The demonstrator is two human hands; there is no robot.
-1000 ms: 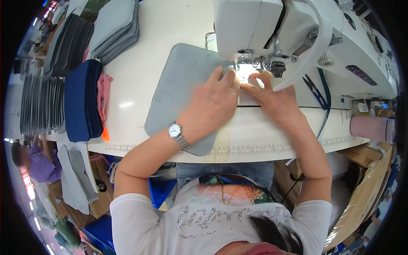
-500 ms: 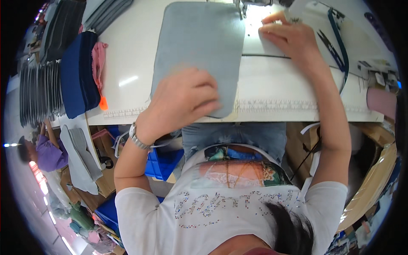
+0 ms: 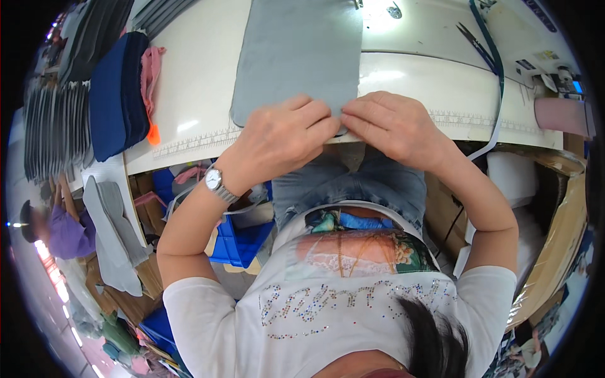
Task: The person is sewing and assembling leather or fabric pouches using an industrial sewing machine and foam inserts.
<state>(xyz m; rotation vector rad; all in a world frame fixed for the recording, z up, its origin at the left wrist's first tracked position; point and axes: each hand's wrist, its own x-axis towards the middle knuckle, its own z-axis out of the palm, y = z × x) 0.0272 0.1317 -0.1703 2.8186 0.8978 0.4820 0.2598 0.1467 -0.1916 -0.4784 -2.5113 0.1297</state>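
Note:
A grey rounded-corner fabric panel (image 3: 296, 50) lies on the white table (image 3: 201, 82), reaching to its front edge. My left hand (image 3: 283, 135) and my right hand (image 3: 394, 129) meet at the panel's near right corner, both with fingers closed on its edge. What exactly is between the fingertips is partly hidden. The panel's far end reaches the sewing machine's metal parts (image 3: 358, 5) at the top edge of the view, where most of the machine is cut off.
Stacks of grey pieces (image 3: 57, 132), navy pads (image 3: 116, 94) and pink cloth (image 3: 151, 79) lie left. Scissors (image 3: 476, 47), a dark strap (image 3: 495, 63) and a pink cylinder (image 3: 561, 116) are right. Below are a blue bin (image 3: 242, 242) and carton (image 3: 554, 233). A person in purple (image 3: 69, 230) is far left.
My right hand has moved down from the needle area to the panel's near corner, beside my left hand, which also moved down earlier. The view has shifted, with less of the machine showing.

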